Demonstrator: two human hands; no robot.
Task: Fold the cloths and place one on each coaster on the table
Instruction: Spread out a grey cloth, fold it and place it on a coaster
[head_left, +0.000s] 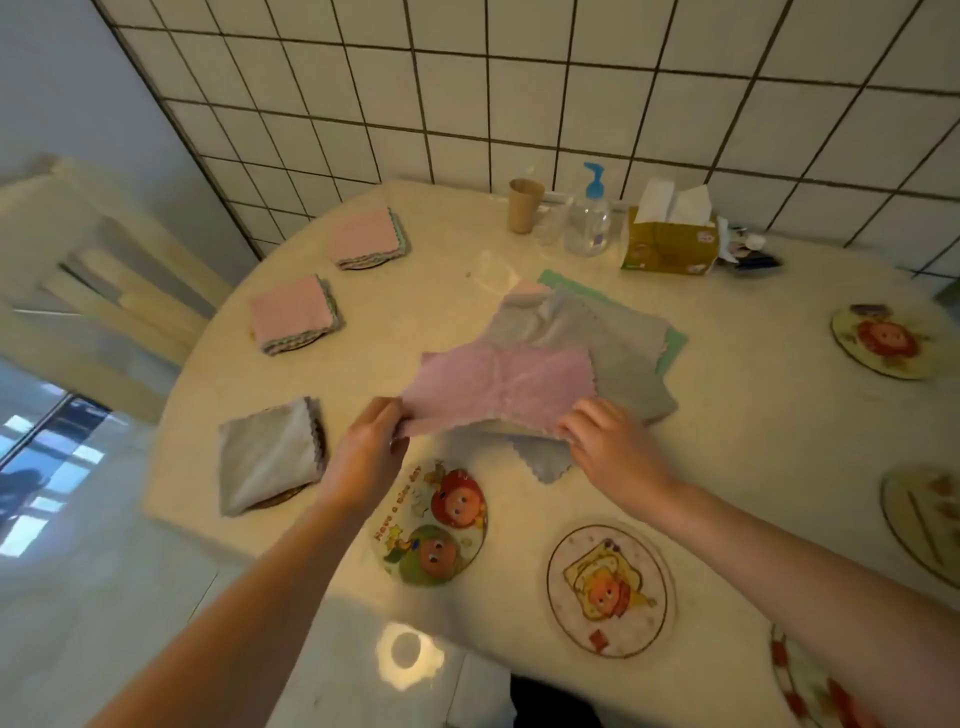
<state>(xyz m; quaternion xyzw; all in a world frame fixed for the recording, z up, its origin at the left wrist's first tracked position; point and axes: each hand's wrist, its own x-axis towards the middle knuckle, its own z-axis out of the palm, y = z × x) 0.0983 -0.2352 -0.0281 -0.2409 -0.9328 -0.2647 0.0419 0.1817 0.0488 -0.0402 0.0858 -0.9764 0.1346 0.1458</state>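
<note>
1. Head view: round cream marble-look counter (727, 415) set against a white tiled wall (519, 93).
2. Left hand (366, 452), grip pinched on the near left corner of a pink square microfibre cloth (501, 387); right hand (613, 447), grip pinched on the near right corner of the same cloth.
3. Pink cloth held stretched between both hands, lifted just over the near edge of a loose pile of unfolded grey and green cloths (608, 338) at the middle of the counter.
4. Left of that pile: a folded grey cloth (270, 457) resting on a coaster near the counter's edge, only a sliver of the coaster showing.
5. Further left and back from the pile: a folded pink-topped cloth stack (293, 314) on a coaster, and beyond it another folded pink-topped cloth stack (366, 238) on a coaster.
6. Near side of the pile, bare: a round cartoon coaster with red and green fruit faces (434, 525), touching nothing, and just beside it a round pale coaster with a toast figure (610, 590).
7. Right of the pile, well apart: a round coaster with a red face (885, 340); more coasters partly cut off at the right edge.
8. Behind the pile, by the wall: a brown paper cup (525, 205), a clear pump bottle with a blue top (589, 215), a yellow tissue pack (670, 244).
</note>
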